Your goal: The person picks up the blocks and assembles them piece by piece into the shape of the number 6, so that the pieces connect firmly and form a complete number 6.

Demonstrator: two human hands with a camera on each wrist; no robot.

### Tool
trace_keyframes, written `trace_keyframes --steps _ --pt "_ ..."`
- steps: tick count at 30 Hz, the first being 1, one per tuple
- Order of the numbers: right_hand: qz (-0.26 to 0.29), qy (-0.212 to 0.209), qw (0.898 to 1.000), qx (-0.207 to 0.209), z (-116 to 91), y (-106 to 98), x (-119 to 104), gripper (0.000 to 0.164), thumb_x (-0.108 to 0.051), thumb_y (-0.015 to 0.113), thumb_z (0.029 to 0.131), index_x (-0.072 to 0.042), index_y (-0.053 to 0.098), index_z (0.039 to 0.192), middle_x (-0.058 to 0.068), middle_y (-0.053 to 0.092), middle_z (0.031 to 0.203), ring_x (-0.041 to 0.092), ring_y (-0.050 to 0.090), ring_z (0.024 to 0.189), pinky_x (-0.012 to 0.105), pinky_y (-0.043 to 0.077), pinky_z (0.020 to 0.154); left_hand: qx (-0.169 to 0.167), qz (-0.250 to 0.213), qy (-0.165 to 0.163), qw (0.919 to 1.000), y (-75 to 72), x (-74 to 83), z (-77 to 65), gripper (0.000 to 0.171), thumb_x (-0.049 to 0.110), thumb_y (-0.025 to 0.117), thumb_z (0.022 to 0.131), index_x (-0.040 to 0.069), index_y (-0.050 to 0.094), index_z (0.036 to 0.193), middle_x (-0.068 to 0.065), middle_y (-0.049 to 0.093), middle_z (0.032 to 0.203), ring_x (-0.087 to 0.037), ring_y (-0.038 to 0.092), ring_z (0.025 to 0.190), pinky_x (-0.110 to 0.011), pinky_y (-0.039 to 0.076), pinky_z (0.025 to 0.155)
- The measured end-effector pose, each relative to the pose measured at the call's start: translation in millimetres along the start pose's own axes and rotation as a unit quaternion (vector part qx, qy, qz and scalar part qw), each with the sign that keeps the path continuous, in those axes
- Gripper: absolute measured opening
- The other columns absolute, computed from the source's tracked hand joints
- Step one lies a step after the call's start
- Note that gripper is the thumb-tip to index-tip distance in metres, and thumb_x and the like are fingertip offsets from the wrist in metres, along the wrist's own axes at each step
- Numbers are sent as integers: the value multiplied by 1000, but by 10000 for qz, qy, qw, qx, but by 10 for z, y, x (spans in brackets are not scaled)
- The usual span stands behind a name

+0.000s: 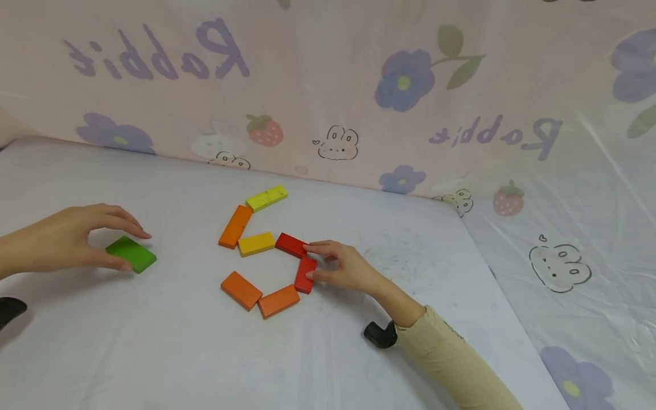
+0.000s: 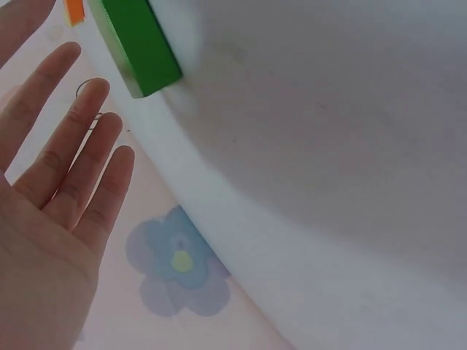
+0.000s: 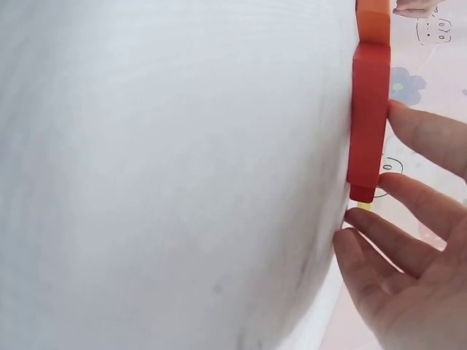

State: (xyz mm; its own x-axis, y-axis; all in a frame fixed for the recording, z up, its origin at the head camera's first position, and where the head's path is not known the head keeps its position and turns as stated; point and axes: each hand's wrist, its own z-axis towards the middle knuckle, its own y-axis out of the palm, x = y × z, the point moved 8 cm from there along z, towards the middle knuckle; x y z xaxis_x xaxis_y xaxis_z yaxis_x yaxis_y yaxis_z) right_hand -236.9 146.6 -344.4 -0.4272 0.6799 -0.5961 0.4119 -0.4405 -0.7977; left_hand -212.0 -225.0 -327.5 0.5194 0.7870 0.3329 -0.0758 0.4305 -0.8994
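A green block (image 1: 132,255) lies on the white surface at the left. My left hand (image 1: 77,236) reaches around it, thumb along its near side and fingers beyond its far side. In the left wrist view the fingers are extended, with a gap between them and the green block (image 2: 142,47). My right hand (image 1: 343,265) touches two red blocks in the middle: the index fingertip is at the end of the upper red block (image 1: 290,244), the thumb tip on the lower red block (image 1: 305,275). Its other fingers are loosely bent beside them.
The red blocks belong to a curving, S-like row with a lime block (image 1: 266,198), an orange block (image 1: 235,228), a yellow block (image 1: 257,244) and two more orange blocks (image 1: 241,290) below. A patterned curtain (image 1: 318,85) borders the back. A black curved piece (image 1: 380,335) sits by the right forearm.
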Motion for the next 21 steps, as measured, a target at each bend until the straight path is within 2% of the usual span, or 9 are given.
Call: trace_keyframes --steps 5,11,17,21 --pt "10 -54 10000 -2 -4 -11 -21 52 -23 71 87 -12 56 136 9 54 139 29 55 118 43 47 102 40 -24 70 10000 -5 -22 -28 50 31 92 54 38 70 98 26 59 101 21 41 97 -3 33 76" --pt "44 -37 10000 -2 -5 -12 -10 52 -22 70 87 -12 56 136 9 54 139 29 55 119 43 47 102 -76 111 -30 9999 51 -84 -44 49 30 91 55 37 70 98 26 60 100 17 46 95 -13 43 74" --pt "60 -22 10000 3 -1 -2 3 52 -22 71 87 -13 56 136 8 54 139 27 54 120 42 46 103 -85 53 -95 9999 66 -150 -67 47 25 91 57 37 70 98 27 60 99 18 46 95 -7 36 75" --pt "59 -35 10000 3 1 3 2 52 -22 71 87 -13 56 136 8 55 138 27 54 120 41 47 102 -124 98 -123 9998 91 -148 -51 46 21 90 58 36 71 97 27 61 98 15 49 92 -13 44 71"
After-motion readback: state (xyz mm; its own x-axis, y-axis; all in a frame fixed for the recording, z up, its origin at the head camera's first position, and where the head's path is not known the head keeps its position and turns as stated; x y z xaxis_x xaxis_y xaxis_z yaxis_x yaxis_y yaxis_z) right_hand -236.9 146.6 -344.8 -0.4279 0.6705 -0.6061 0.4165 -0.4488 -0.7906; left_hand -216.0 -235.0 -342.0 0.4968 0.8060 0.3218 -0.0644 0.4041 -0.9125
